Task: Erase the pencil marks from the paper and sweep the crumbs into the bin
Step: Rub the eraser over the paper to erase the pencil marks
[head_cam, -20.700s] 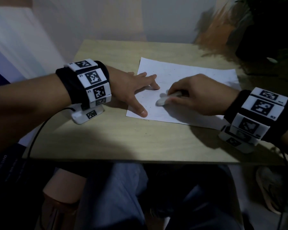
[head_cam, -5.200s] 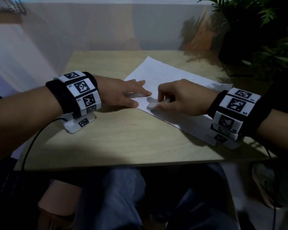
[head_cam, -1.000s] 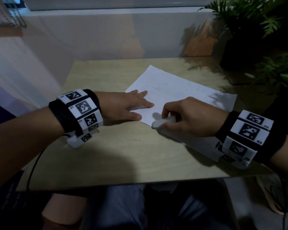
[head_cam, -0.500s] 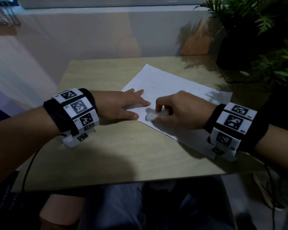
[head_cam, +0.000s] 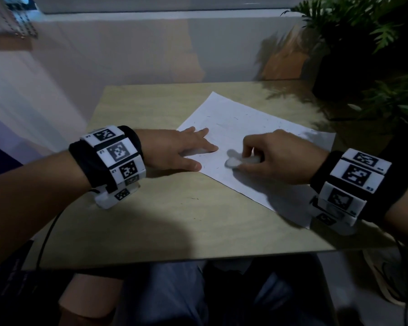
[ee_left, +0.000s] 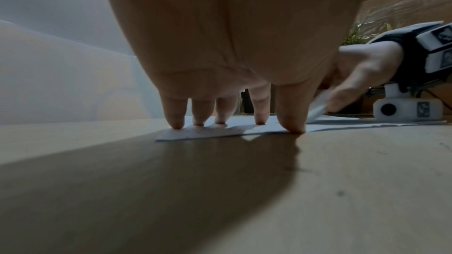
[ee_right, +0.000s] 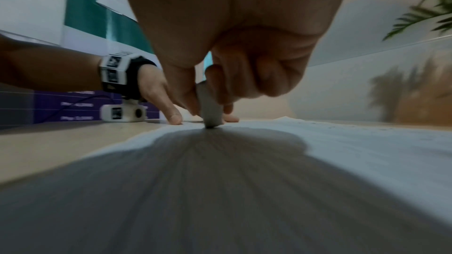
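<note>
- Paper (head_cam: 252, 147): single white sheet, flat on table (head_cam: 174, 227), turned at an angle to table's front edge. Thin, light, floppy by the look; prob. slides or buckles under rubbing unless pinned.
- Left hand (head_cam: 174, 149) on paper's near-left corner: fingers straight and spread, tips pressing sheet down, nothing gripped. Good hold spot, just beside rubbing zone, so likely less chance of creasing.
- Right hand (head_cam: 276, 156) further in on paper: thumb + fingers curled round eraser (head_cam: 236, 161), white, blurred; tip down on sheet. Eraser prob. firm w/ slight give; pinch low near tip for control.
- Pencil marks (head_cam: 233, 118): faint dashes, mostly on paper's far half. Dark specks also on table just off paper's near edge; crumbs or marks, can't tell.
- Bin: not in any view.
- Head view only: whole sheet outline, spread of marks, both hands at once.
- Left wrist view only: all five fingertips (ee_left: 176, 125) planted along paper's edge; contact plain.
- Right wrist view only: eraser tip meeting sheet, pinch seen from below; head view hides that contact.
</note>
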`<act>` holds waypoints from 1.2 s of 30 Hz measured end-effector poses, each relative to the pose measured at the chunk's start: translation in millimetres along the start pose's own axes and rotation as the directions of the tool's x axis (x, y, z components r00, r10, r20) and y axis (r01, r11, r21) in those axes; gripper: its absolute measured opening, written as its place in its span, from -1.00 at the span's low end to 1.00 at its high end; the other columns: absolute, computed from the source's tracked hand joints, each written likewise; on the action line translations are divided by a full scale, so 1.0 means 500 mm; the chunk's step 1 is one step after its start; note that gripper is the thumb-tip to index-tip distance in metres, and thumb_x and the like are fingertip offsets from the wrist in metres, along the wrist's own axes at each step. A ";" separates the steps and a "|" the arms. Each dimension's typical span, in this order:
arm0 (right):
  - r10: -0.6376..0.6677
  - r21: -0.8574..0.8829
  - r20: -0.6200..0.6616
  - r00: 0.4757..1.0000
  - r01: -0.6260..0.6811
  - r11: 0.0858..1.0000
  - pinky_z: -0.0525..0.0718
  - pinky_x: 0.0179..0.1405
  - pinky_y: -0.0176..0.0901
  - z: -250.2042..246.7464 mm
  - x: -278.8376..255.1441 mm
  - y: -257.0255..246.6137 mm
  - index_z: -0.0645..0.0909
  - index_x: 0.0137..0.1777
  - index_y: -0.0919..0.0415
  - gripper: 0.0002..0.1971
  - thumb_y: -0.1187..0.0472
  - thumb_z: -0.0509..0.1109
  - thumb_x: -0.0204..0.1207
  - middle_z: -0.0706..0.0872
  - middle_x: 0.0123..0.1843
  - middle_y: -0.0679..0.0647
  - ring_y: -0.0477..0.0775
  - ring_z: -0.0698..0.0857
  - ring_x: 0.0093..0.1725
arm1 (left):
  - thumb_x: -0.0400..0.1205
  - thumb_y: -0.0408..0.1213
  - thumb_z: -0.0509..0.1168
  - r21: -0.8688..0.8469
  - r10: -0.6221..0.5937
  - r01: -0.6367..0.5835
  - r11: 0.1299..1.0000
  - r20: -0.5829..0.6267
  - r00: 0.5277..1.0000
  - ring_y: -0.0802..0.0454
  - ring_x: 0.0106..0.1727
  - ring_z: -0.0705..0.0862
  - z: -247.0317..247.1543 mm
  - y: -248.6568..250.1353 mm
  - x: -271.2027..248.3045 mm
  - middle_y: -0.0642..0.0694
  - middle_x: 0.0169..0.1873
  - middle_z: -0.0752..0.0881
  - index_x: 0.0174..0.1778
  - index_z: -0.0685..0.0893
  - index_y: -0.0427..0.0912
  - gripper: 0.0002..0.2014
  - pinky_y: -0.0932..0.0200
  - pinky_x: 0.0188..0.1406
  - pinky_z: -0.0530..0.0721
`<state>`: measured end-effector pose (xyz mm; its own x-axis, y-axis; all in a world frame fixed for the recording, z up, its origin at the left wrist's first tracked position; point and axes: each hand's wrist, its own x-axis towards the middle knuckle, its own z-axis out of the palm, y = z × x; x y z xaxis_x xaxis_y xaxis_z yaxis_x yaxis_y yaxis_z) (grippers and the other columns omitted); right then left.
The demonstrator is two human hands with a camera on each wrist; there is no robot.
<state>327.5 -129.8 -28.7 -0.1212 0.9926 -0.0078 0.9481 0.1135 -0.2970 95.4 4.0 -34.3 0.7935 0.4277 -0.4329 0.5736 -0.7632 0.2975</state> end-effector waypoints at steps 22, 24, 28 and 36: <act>-0.044 0.003 -0.011 0.999 0.044 0.999 0.47 -0.32 -0.10 0.004 -0.016 -0.001 0.60 -0.12 0.02 -0.72 -0.18 0.47 0.48 0.65 -0.38 -0.07 -0.06 0.60 -0.31 | 0.76 0.06 0.25 0.011 -0.003 0.003 1.000 0.001 1.000 0.16 0.78 -0.21 -0.003 0.004 -0.002 0.21 0.77 -0.18 0.70 0.17 0.40 -0.39 0.00 0.76 0.02; -0.093 0.108 0.094 0.991 0.083 0.991 0.52 -0.30 -0.19 0.001 -0.024 -0.009 0.63 -0.10 0.01 -0.73 -0.17 0.47 0.45 0.64 -0.39 -0.10 -0.11 0.61 -0.32 | 0.75 0.06 0.26 0.020 -0.007 0.007 1.000 0.002 1.000 0.15 0.78 -0.20 -0.004 0.006 -0.003 0.21 0.77 -0.18 0.70 0.17 0.39 -0.39 0.02 0.76 0.03; -0.010 0.057 0.034 0.999 0.008 0.998 0.47 -0.27 -0.13 -0.001 -0.016 0.003 0.61 -0.13 -0.04 -0.72 -0.23 0.45 0.47 0.63 -0.37 -0.15 -0.15 0.60 -0.29 | 0.76 0.04 0.27 0.011 -0.004 0.004 1.000 0.002 1.000 0.15 0.78 -0.20 -0.004 0.008 -0.003 0.21 0.77 -0.18 0.70 0.18 0.37 -0.39 0.03 0.75 0.02; -0.055 0.121 0.092 0.994 0.044 0.992 0.54 -0.28 -0.16 -0.003 -0.030 -0.005 0.64 -0.12 -0.03 -0.62 -0.34 0.37 0.43 0.65 -0.38 -0.12 -0.12 0.63 -0.29 | 0.76 0.05 0.26 0.022 -0.008 0.008 1.000 0.003 1.000 0.14 0.78 -0.20 -0.002 0.008 -0.001 0.20 0.77 -0.18 0.71 0.18 0.37 -0.39 0.05 0.75 0.03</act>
<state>327.3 -144.8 -26.2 -0.1997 0.9767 -0.0791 0.8993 0.1506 -0.4106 97.5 1.2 -31.8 0.7885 0.4322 -0.4376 0.5751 -0.7704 0.2753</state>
